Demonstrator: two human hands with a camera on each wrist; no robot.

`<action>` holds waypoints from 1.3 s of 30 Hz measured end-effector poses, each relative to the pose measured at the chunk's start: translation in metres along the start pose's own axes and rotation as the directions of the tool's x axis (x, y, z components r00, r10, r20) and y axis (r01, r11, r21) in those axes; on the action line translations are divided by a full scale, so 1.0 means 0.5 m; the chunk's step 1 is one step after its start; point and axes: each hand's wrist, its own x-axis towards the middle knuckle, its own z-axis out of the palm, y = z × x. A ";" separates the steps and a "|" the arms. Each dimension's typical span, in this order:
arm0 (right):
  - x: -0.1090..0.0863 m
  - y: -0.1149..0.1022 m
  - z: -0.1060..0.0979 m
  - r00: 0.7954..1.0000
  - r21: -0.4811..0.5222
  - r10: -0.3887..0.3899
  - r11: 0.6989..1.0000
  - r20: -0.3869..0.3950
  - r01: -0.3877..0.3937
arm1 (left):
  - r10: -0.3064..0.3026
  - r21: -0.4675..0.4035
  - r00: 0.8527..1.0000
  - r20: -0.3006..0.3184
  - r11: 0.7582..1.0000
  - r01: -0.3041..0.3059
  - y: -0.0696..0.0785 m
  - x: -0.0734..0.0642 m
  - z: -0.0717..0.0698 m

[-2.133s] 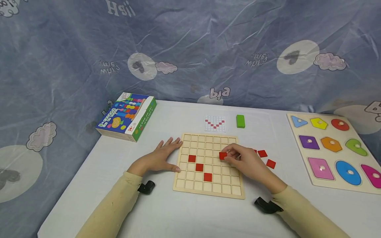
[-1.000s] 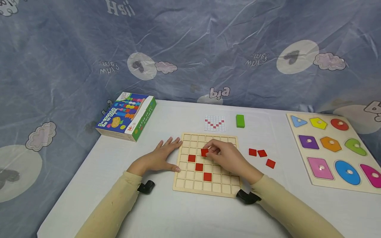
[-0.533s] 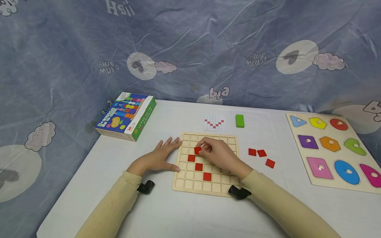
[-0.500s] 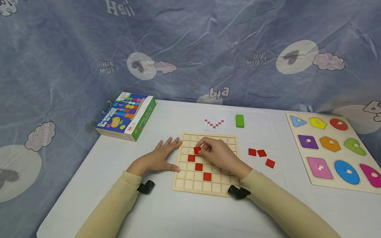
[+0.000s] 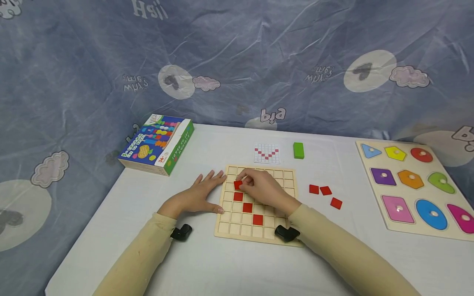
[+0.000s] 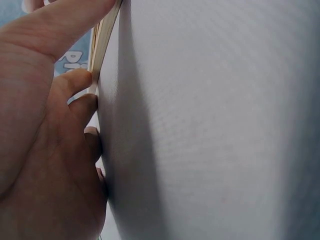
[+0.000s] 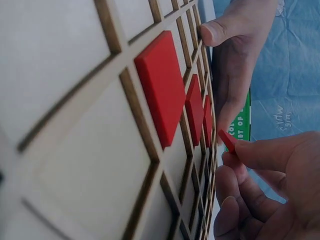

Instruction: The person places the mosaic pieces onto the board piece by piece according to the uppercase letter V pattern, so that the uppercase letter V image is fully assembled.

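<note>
My right hand (image 5: 261, 187) pinches a red square tile (image 5: 238, 185) between thumb and fingertips, over the upper left of the wooden grid board (image 5: 237, 236). In the right wrist view the pinched tile (image 7: 227, 141) is tilted and apart from the board's cells. Three red tiles sit in cells in a diagonal line; the nearest in that view is one red tile (image 7: 162, 90). My left hand (image 5: 198, 195) lies with fingers spread, its thumb and fingertips at the board's left edge. The left wrist view shows the left hand's fingers (image 6: 80, 82) against that edge.
Three loose red tiles (image 5: 314, 189) lie right of the board. Behind it are a small pattern card (image 5: 266, 160) with a red V and a green block (image 5: 298, 150). A game box (image 5: 155, 144) stands back left; a shape puzzle board (image 5: 392, 187) lies on the right.
My right hand has carried the pinched red tile leftward across the board, from its right side to its upper left. The left hand has stayed in place.
</note>
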 end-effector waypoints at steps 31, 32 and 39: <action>0.041 -0.027 0.042 0.999 -0.072 -0.018 0.997 0.040 0.021 | -0.007 0.003 1.000 0.009 1.000 0.007 0.006 0.000 -0.003; 0.041 -0.027 0.043 0.999 -0.072 -0.019 0.997 0.039 0.022 | -0.007 0.003 1.000 0.009 1.000 0.007 0.006 0.000 -0.004; 0.043 -0.026 0.048 1.000 -0.101 -0.006 0.995 0.023 0.008 | -0.002 0.007 1.000 0.009 1.000 0.002 0.008 -0.001 -0.005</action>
